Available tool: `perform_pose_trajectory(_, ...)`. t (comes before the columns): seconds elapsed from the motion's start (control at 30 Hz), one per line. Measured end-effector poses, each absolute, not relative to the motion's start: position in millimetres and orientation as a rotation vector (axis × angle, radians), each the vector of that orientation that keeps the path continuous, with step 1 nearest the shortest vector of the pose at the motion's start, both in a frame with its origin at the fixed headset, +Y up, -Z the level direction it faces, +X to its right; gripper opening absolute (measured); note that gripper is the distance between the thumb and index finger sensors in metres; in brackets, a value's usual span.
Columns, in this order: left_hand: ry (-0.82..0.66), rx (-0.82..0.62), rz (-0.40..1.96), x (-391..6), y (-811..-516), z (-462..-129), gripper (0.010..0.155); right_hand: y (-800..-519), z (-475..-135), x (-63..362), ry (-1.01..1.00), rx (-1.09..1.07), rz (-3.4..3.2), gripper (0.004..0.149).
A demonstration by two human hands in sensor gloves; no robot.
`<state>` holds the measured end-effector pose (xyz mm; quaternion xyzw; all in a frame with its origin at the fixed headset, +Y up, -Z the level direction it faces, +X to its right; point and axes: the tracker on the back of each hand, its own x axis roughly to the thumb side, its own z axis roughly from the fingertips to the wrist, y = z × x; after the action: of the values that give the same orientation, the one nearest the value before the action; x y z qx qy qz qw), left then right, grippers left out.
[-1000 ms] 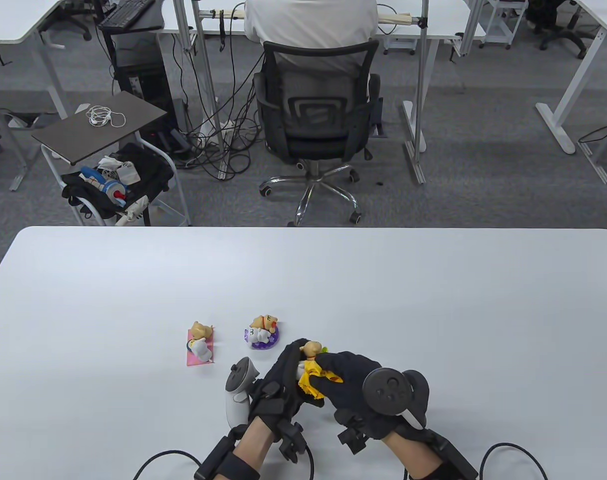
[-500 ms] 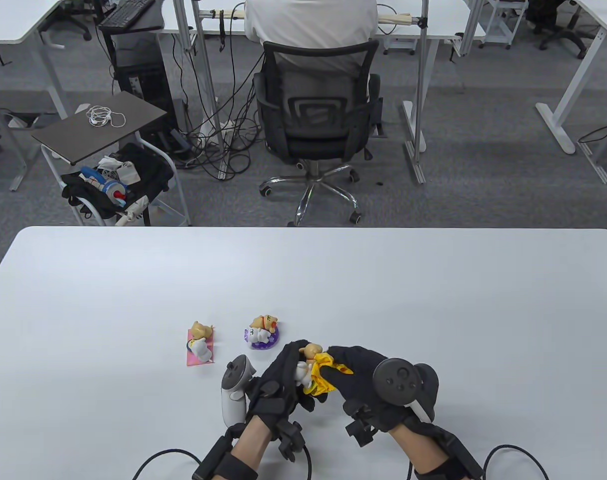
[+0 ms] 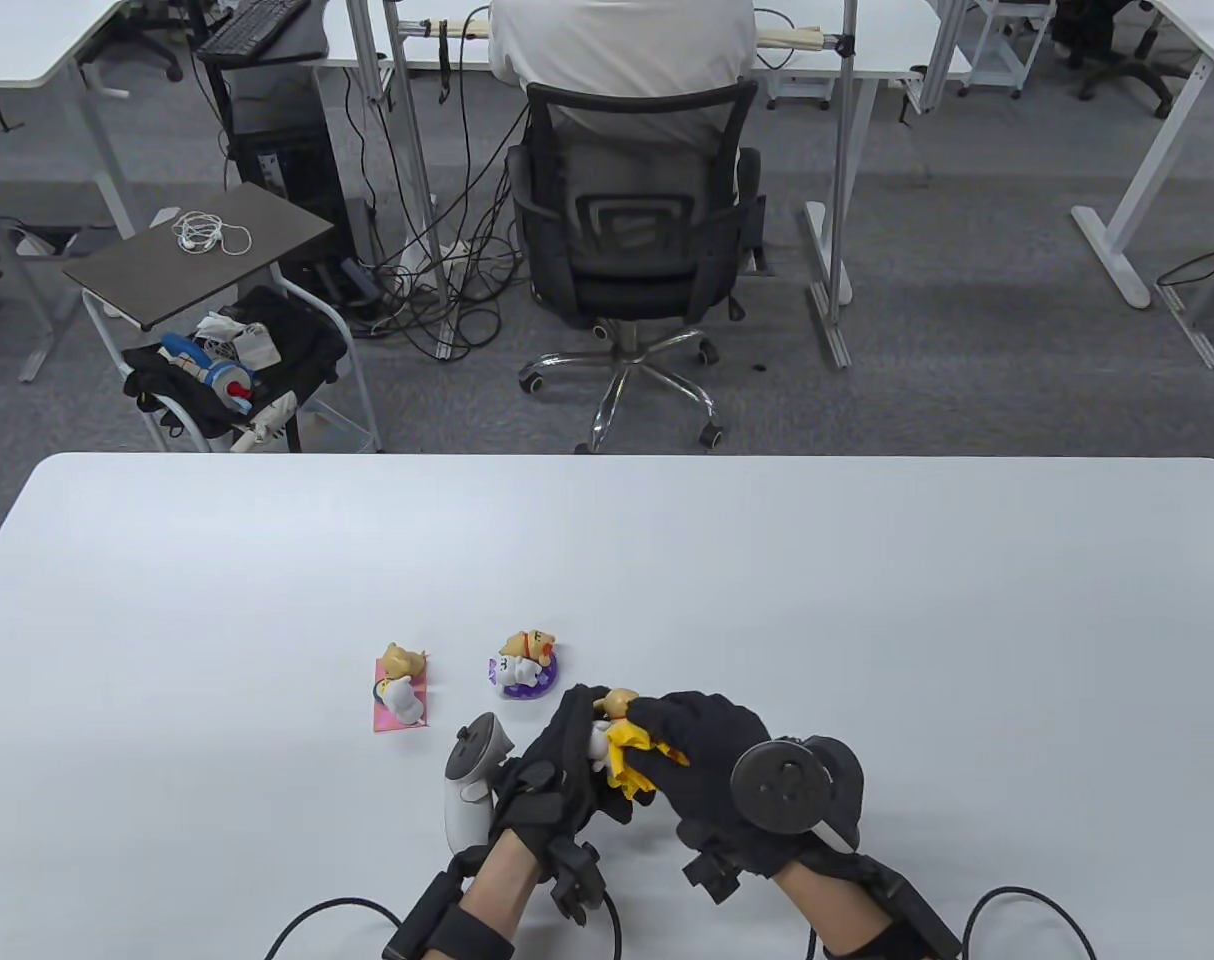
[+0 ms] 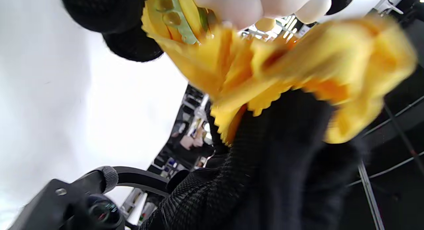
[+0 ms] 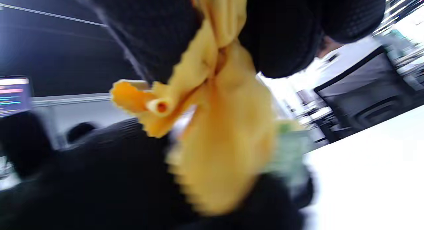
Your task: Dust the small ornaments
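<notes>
We hold the bear figurine (image 3: 615,722) up off the tabletop (image 3: 867,600), our left hand (image 3: 559,765) curled round its body so only the tan head peeks out. Our right hand (image 3: 702,760) pinches the yellow cloth (image 3: 632,760), bunched, and presses it against the figurine's side. To do this well, we want short light strokes, turning the figurine in the left fingers so the cloth reaches the folds around its green-and-yellow base (image 4: 175,14). Two more figurines wait nearby: one on a pink mat (image 3: 401,690), one on a purple base (image 3: 525,664).
</notes>
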<state>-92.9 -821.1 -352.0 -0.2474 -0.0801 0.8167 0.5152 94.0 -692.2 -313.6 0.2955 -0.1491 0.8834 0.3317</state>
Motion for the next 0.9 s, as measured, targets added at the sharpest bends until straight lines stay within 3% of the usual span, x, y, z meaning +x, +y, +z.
perform_pose_trajectory(0.13, -0.224, -0.606, 2.026, -89.1, -816.7, -350.7, 0.073, -698.9, -312.8, 88.8, -0.487, 0.797, 2.452, 0.05)
perform_pose_trajectory(0.2, -0.229, -0.591, 1.978, -90.2, -816.6, -351.6, 0.073, -697.8, -314.5, 91.5, -0.393, 0.743, 2.471, 0.05)
perform_pose_trajectory(0.4, -0.258, -0.604, 1.924, -86.5, -813.5, -350.1, 0.073, -697.3, -312.4, 90.7, -0.391, 0.724, 2.365, 0.051)
perform_pose_trajectory(0.63, -0.275, -0.519, 1.993, -97.4, -809.1, -352.5, 0.071, -698.5, -327.3, 111.3, -0.433, 0.596, 2.421, 0.049)
perform_pose_trajectory(0.73, -0.287, -0.531, 1.992, -99.4, -808.6, -354.5, 0.066, -697.5, -338.2, 127.1, -0.354, 0.464, 2.23, 0.05)
perform_pose_trajectory(0.83, -0.411, -0.59, 1.942, -89.2, -801.7, -355.1, 0.062, -705.5, -347.6, 135.0, -0.19, 0.411, 2.067, 0.05)
perform_pose_trajectory(0.9, -0.399, -0.562, 1.951, -86.8, -801.0, -354.3, 0.061, -710.7, -349.3, 137.6, -0.191, 0.387, 1.975, 0.048)
